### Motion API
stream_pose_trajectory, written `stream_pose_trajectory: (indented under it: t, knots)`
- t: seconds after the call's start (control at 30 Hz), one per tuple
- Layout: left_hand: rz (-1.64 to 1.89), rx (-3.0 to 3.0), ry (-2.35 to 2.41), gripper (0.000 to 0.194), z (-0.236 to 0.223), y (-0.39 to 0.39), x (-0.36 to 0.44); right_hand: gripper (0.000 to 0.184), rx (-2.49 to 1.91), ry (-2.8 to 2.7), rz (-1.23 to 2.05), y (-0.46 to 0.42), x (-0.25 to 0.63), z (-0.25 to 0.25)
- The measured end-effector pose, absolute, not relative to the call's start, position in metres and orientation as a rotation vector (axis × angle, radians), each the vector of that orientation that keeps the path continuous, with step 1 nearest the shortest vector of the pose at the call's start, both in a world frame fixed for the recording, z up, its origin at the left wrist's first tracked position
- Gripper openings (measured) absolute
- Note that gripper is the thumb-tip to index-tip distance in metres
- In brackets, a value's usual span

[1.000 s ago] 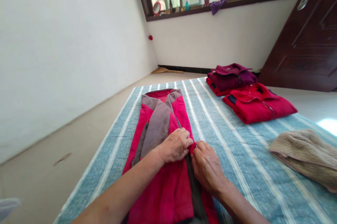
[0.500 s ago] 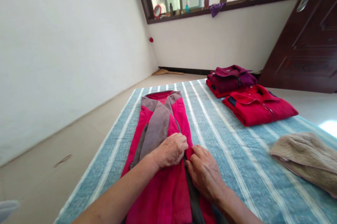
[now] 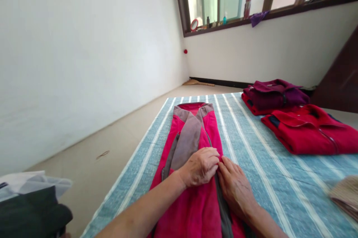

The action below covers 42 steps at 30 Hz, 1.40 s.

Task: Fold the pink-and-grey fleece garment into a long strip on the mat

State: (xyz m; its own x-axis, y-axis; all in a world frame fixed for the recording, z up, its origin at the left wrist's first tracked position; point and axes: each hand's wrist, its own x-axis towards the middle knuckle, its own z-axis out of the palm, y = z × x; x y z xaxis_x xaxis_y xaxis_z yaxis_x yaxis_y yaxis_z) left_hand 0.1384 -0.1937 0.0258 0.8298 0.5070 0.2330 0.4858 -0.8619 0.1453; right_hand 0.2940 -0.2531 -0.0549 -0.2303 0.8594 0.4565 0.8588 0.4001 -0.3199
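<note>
both the left hand (image 3: 203,166) and the right hand (image 3: 237,186) are nearly closed, fingertips pinching the right-hand edge of the pink jacket (image 3: 192,204), which lies lengthwise on the striped cloth (image 3: 251,171). it looks soft, light and floppy, so the doubled edges or grey collar (image 3: 206,110) should give the steadiest hold.

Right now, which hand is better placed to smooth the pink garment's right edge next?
Likely the right hand: it is at the right edge of the pink garment, its forearm outside. The left hand is over the front, its forearm crossing the fabric.
</note>
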Motion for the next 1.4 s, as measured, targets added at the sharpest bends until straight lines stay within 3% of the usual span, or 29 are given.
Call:
stream_pose_trajectory:
  t: [0.2,0.47,0.77,0.93,1.4]
  knots:
    - [0.86,2.842,1.042,0.018,0.018,-0.199,0.097,0.032,-1.528,-2.136,0.036,-0.255,0.296,-0.05]
    - [1.03,2.477,1.661,0.022,0.019,-0.225,0.012,0.037,-1.486,-2.051,0.186,-0.255,0.303,-0.055]
    - [0.931,2.003,2.071,0.026,0.005,-0.272,-0.005,0.042,-1.443,-1.928,0.351,-0.256,0.309,-0.059]
    - [0.839,1.761,2.128,0.04,0.004,-0.276,0.0,0.04,-1.446,-1.872,0.374,-0.271,0.312,-0.051]
    - [0.417,1.616,2.32,0.06,0.018,-0.287,0.004,0.031,-1.362,-1.882,0.072,-0.337,0.322,-0.061]
